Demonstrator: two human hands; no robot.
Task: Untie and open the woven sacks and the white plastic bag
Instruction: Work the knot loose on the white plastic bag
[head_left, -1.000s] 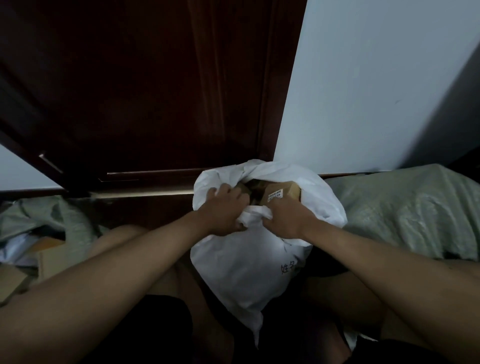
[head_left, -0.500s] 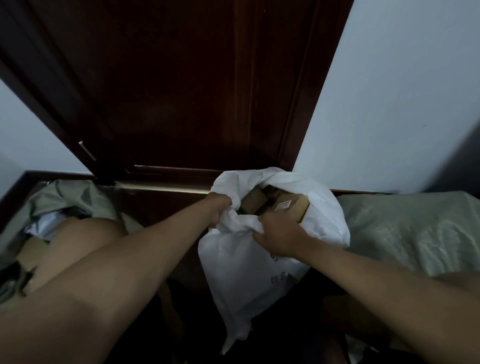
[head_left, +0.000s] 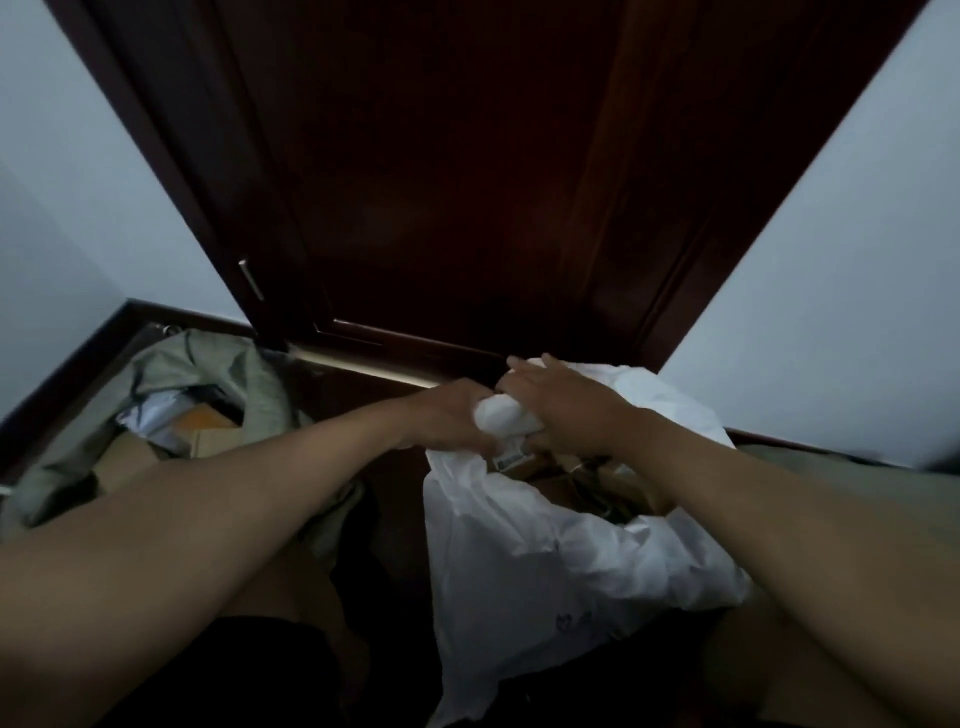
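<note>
The white plastic bag (head_left: 561, 561) is seen low and right of centre, standing on the floor in front of a dark wooden door (head_left: 467, 182). Its mouth is open toward the camera, and brown cardboard boxes (head_left: 582, 478) are visible inside, one bearing a small white label (head_left: 511, 457).

A bunched wad of the bag's upper rim is held between both hands at the top of the bag. The left hand (head_left: 447, 421) is curled round the left side of the wad, fingers wrapped beneath it. The right hand (head_left: 561, 410) is laid over the right side of the same wad, fingers extended toward the door with the thumb tucked under the plastic; a pinch on the plastic is judged. The two hands are nearly touching.

A grey-green woven sack (head_left: 218, 384) is noted at the left, against the skirting board (head_left: 78, 364), lying open with paper and a cardboard box (head_left: 208, 436) showing in its mouth. A second grey-green woven sack (head_left: 857, 483) is partly visible at the right edge, behind the right forearm; whether it is tied cannot be told
</note>
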